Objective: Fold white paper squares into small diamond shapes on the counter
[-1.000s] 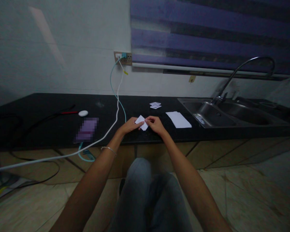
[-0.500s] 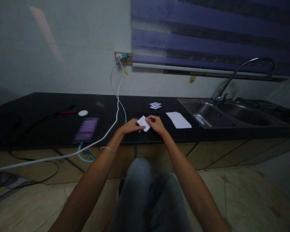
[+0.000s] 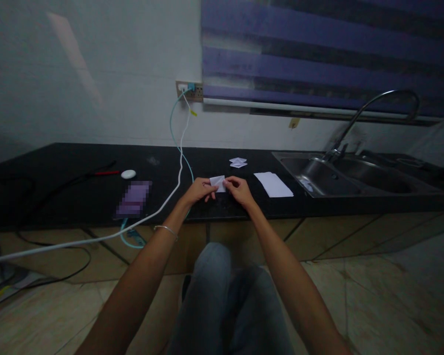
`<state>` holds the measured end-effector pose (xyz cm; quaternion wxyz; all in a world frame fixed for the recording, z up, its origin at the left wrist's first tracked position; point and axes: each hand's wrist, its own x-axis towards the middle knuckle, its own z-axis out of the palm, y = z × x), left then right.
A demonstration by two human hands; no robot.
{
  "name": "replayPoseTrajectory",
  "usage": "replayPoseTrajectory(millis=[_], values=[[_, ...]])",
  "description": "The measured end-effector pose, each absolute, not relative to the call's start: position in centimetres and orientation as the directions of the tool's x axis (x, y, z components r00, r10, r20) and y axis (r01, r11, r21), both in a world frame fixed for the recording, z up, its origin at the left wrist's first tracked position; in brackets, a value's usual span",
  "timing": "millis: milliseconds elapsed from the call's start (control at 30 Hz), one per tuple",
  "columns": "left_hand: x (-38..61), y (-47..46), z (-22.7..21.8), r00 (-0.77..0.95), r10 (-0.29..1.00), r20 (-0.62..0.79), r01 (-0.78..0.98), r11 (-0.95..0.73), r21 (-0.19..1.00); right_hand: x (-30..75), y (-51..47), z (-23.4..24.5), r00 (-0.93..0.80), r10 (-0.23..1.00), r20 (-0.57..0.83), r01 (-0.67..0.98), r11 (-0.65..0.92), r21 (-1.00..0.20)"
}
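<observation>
Between my hands is a small folded square of white paper (image 3: 218,183), held just above the black counter with a crease running across its face. My left hand (image 3: 201,191) pinches its left side, thumb on the front and some fingers hanging below. At the right edge, my right hand (image 3: 239,190) grips the paper between thumb and fingertips. Beyond them lies a folded white paper piece (image 3: 238,162) with pointed ends. To the right of my right hand rests a stack of white paper sheets (image 3: 274,185).
A steel double sink (image 3: 320,177) with a curved faucet (image 3: 377,98) is set in the counter (image 3: 74,162) at right. On the left are a blurred-out purple item (image 3: 134,198), a white oval object (image 3: 128,174) and a white cable (image 3: 163,199) running to the wall outlet (image 3: 196,91).
The folded paper has turned from a diamond position to one with level edges and moved slightly away from me. Both hands still hold it; my left fingers have shifted.
</observation>
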<state>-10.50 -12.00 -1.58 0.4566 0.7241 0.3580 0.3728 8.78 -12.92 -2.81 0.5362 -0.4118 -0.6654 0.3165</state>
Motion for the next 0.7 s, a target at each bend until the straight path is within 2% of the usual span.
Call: replayPoseTrajectory(millis=[133,267,567,700], values=[[-10.4,-11.4,-2.3,0.464,0.85,0.251,0.085,-0.325,0.942,8.6,-13.6,-2.3,-0.148,0.912,0.384,0.12,0.402,-0.908],[-10.1,-10.9,-2.8,0.493,0.824,0.279,0.02,-0.331,0.943,8.5,-14.2,-1.9,-0.23,0.893,0.387,0.036,0.405,-0.914],[-10.2,-11.1,-2.3,0.389,0.846,0.365,0.088,-0.429,0.899,8.2,-13.9,-2.2,-0.133,0.913,0.386,-0.057,0.382,-0.923],[-10.3,-11.2,-2.2,0.371,0.843,0.39,0.108,-0.456,0.883,8.2,-13.6,-2.6,-0.115,0.911,0.396,-0.023,0.396,-0.918]])
